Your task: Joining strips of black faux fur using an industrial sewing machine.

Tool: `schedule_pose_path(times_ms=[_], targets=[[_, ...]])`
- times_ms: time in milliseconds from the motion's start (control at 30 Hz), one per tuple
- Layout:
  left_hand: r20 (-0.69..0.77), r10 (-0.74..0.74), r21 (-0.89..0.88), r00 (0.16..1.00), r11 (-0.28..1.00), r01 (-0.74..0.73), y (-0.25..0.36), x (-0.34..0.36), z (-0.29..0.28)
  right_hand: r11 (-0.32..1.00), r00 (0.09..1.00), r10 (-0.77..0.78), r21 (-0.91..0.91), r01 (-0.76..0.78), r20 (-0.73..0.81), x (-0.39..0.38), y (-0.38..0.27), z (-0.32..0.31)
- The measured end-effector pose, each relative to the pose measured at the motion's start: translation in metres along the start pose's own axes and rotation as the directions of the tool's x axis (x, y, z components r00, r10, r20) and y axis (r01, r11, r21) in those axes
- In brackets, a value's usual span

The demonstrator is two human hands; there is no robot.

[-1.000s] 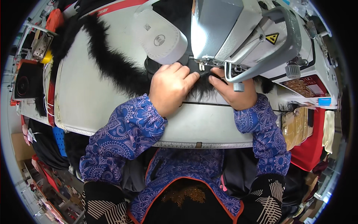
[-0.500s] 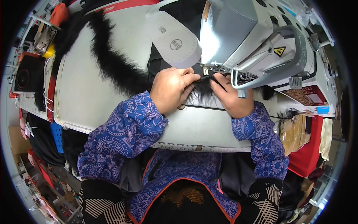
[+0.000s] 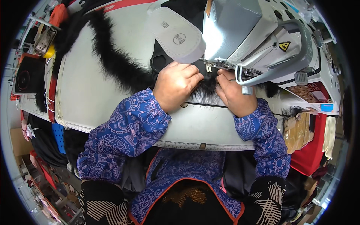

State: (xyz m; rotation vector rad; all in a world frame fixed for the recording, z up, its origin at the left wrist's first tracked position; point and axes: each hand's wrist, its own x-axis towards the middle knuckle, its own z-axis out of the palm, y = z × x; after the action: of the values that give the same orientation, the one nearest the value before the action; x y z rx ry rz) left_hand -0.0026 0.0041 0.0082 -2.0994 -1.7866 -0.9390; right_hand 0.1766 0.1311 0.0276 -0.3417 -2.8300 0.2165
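Black fur strip (image 3: pixel 120 70), one, crosses one bench (image 3: pixel 80 88) from left of one sewing machine (image 3: pixel 234 32) to below its head. Two hands, left hand (image 3: pixel 175 85) and right hand (image 3: pixel 238 96), touch it there, fingers curled; whether either pinches, I cannot tell.

Slants the left forearm (image 3: pixel 125 125) from the lower left toward the centre and angles the right forearm (image 3: pixel 260 125) more steeply up from the lower right, with both elbows (image 3: pixel 88 170) held wide of the body. Holds the left hand (image 3: pixel 174 85) just above the centre of the frame, back upward, with knuckles bent, fingers directed toward the upper right and fingertips partly out of sight. Sets the right hand (image 3: pixel 239 95) right of centre, pointed toward the upper left, with fingers partly curled, across a narrow gap from the left.
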Motion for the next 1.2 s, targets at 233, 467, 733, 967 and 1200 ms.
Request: schedule_pose_path(times_ms=[233, 467, 733, 967, 1200], targets=[[0.023, -0.015, -0.007, 1.0, 1.0, 0.016, 0.002, -0.001, 0.001, 0.995, 0.993, -0.065, -0.078, 0.057, -0.098, 0.0, 0.0, 0.003], [0.095, 0.101, 0.126, 0.99, 0.986, -0.112, -0.004, 0.0, -0.004, 0.984, 0.978, -0.166, -0.086, 0.156, -0.128, -0.005, 0.006, 0.004], [0.035, 0.185, 0.246, 0.982, 0.951, -0.188, -0.014, 0.007, 0.0, 0.99, 0.975, -0.032, 0.128, 0.062, -0.222, -0.009, 0.015, 0.02], [0.038, 0.182, 0.293, 0.983, 0.938, -0.185, -0.02, 0.009, 0.004, 0.975, 0.961, 0.077, 0.22, -0.017, -0.266, -0.003, 0.012, 0.023], [0.085, 0.177, 0.249, 0.98, 0.949, -0.193, -0.02, 0.004, -0.001, 0.986, 0.945, -0.038, 0.144, 0.089, -0.326, 0.003, 0.008, 0.02]])
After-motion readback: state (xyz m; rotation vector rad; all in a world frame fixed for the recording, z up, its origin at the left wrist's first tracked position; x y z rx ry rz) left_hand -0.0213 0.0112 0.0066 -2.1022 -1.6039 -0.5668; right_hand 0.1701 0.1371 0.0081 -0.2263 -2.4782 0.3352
